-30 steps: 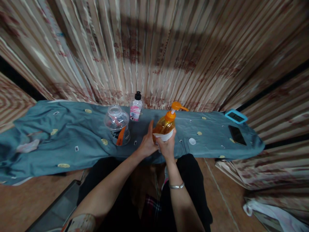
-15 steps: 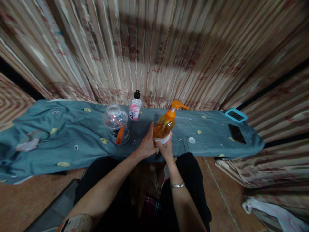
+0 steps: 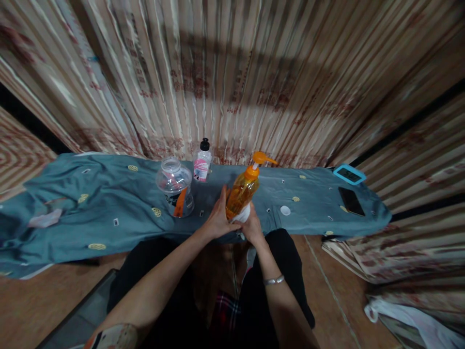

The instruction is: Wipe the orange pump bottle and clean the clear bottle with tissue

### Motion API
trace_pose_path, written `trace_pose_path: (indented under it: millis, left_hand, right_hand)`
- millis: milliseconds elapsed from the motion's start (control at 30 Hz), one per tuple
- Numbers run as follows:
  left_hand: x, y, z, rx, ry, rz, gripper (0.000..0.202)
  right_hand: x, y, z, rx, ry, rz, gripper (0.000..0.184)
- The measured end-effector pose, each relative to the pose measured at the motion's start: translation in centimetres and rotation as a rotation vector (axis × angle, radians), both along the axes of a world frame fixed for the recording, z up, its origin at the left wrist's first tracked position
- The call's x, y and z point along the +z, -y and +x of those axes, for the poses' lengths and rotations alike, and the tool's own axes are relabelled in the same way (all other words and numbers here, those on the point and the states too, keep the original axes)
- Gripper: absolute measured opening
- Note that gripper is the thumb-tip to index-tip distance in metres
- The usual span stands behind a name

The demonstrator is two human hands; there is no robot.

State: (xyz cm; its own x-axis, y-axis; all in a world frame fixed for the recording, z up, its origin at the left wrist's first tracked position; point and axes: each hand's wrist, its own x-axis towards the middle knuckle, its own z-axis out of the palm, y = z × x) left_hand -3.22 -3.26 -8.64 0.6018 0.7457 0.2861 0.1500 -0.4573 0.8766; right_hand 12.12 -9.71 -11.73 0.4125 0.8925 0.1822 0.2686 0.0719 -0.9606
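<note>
An amber pump bottle with an orange pump head leans to the right in front of me, over the table's near half. My left hand is wrapped round its left side and lower part. My right hand is closed on a white cloth or tissue and presses it against the bottle's lower right side. Some of the right fingers are hidden behind the bottle. To the left stand an open clear plastic jar with an orange and black label and a clear bottle with a black cap and pink label.
A teal patterned cloth covers the long narrow table. On the right lie a blue-framed digital clock, a dark phone and a white round disc. A crumpled pale piece lies far left. Curtains hang close behind.
The right hand and white cloth have shifted lower on the pump bottle's right side. More of the amber body shows, and the bottle sits slightly further left in view.
</note>
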Motion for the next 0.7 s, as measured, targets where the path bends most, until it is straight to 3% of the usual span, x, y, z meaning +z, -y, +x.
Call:
trace_pose_path:
  millis: [100,200,300,367,467,600,700]
  left_hand:
    - [0.5,0.5,-0.5,0.069,0.029,-0.022,0.138]
    - [1.5,1.7,-1.1,0.17,0.06,0.027,0.11]
    - [2.6,3.6,-1.6,0.211,0.052,0.178,0.091]
    - [3.1,5.2,-1.5,0.149,0.034,0.32,0.089]
    - [2.9,7.6,-0.6,-0.08,-0.002,0.505,0.091]
    - [2.1,9.5,0.9,-0.31,-0.112,0.523,0.089]
    - [2.2,9.9,1.4,-0.336,-0.133,0.532,0.089]
  right_hand:
    - [0.3,1.1,0.8,-0.018,-0.084,0.001,0.052]
    - [0.6,2.8,0.8,-0.086,-0.254,0.005,0.043]
    - [1.3,5.1,-0.3,-0.147,-0.483,-0.005,0.045]
    - [2.4,6.7,-1.6,-0.177,-0.649,-0.012,0.058]
    - [4.6,8.5,-3.8,-0.124,-0.877,-0.072,0.069]
    - [7.5,9.6,-5.3,-0.059,-1.07,-0.142,0.065]
    - [8.9,9.8,-4.8,-0.071,-1.126,-0.143,0.06]
